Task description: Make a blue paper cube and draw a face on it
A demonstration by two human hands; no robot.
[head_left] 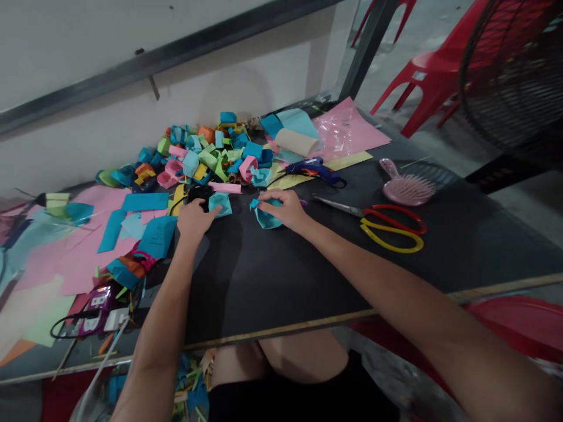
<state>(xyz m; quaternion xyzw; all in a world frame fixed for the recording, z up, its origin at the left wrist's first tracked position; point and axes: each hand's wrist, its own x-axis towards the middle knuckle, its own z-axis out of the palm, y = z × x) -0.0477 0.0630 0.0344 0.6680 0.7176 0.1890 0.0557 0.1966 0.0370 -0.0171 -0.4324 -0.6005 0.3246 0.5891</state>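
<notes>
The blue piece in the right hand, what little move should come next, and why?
Perhaps bring the left hand across to help steady the blue piece: only the right hand holds it, while the left is over at another light blue piece.
</notes>
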